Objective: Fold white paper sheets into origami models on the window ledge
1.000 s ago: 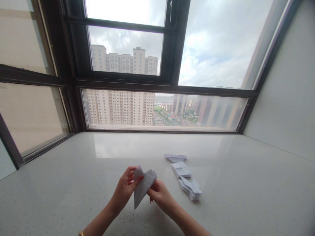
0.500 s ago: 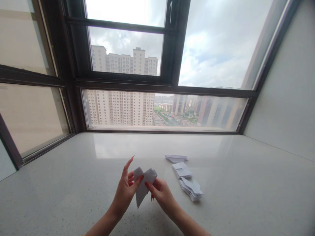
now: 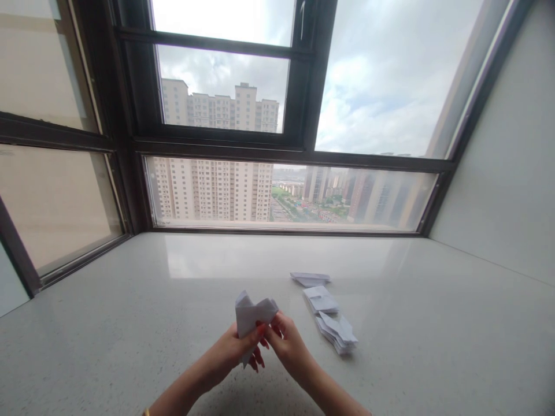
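Note:
A folded white paper piece (image 3: 250, 315) with two raised corners at its top and a point at its bottom is held above the pale sill. My left hand (image 3: 240, 345) wraps round its lower part, thumb across the front and fingers behind. At the right edge, my right hand (image 3: 284, 338) pinches the paper between thumb and fingers. The two thumbs meet near the middle of the paper. Part of its lower end is hidden by my left hand.
To the right lie a long folded paper (image 3: 310, 279), a squarish folded stack (image 3: 321, 300) and a stack of pointed folded papers (image 3: 338, 333) on the speckled sill (image 3: 130, 323). Dark window frames (image 3: 286, 232) border the sill at the back and left, a white wall (image 3: 498, 190) at the right.
My left hand has moved down the paper, and its raised index finger has closed round the lower part. The right hand stays nearly in place. The stacks have not moved.

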A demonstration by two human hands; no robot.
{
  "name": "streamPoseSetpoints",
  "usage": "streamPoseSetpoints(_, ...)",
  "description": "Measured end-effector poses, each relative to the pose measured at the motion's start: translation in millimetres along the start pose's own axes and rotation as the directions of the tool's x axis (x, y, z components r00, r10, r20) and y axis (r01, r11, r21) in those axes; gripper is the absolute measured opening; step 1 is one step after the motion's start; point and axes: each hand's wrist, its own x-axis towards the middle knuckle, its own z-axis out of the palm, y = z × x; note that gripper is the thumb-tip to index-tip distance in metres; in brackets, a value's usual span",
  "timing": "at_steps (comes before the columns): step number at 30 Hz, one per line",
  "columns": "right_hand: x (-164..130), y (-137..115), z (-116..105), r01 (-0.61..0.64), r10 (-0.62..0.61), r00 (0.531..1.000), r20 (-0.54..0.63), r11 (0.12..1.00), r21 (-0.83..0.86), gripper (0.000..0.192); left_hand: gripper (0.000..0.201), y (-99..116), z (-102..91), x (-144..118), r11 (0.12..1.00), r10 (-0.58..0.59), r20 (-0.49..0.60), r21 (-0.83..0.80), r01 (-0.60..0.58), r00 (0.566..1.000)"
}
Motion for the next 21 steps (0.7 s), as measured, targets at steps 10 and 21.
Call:
streamPoseSetpoints(10, 1, 1, 0, 0.042, -0.044, 0.998, -0.038, 0.998, -0.054, 0.034, 0.051, 4, -6.8, -2, 0.995, -0.102, 0.218, 0.039, 0.096, 0.971)
streamPoseSetpoints(21, 3, 1, 5, -0.173, 0.16, 0.985, 0.067, 0.909, 0.379, 0.036, 0.033, 15, -11.5, -11, 0.933, -0.271, 0.31, -0.146, 0.328, 0.911)
